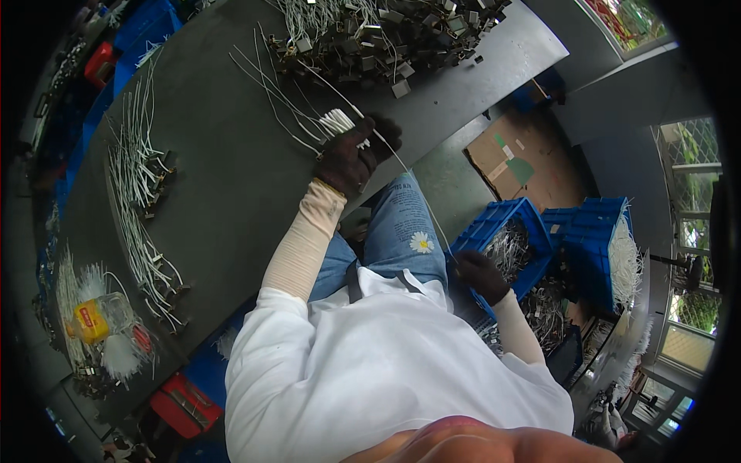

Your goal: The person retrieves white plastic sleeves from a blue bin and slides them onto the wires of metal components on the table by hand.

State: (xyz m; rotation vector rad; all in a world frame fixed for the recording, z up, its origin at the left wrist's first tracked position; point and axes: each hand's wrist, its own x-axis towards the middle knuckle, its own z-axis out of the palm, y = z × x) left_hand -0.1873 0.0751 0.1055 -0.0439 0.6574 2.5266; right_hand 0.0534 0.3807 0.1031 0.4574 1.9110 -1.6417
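My left hand (349, 163), in a dark glove, is closed around a bundle of white sleeved wires (336, 122) above the table's near edge. Thin wire ends fan out from the bundle toward the far left. One long white wire (423, 193) passes by the left hand and runs down across my jeans to the right. At its lower end my right hand (480, 275), also gloved, is closed on it beside the blue crates. The fingertips of the right hand are partly hidden. Beyond the left hand lies a heap of small square metal parts with wires (386, 58).
On the dark table (208, 100), a row of wired parts (139, 185) lies left. A clear bottle with a yellow label (96, 318) lies nearer. A blue crate of wires (502, 239) and another blue crate (583, 251) stand right, near flattened cardboard (513, 154). A red bin (185, 405) is below the table.
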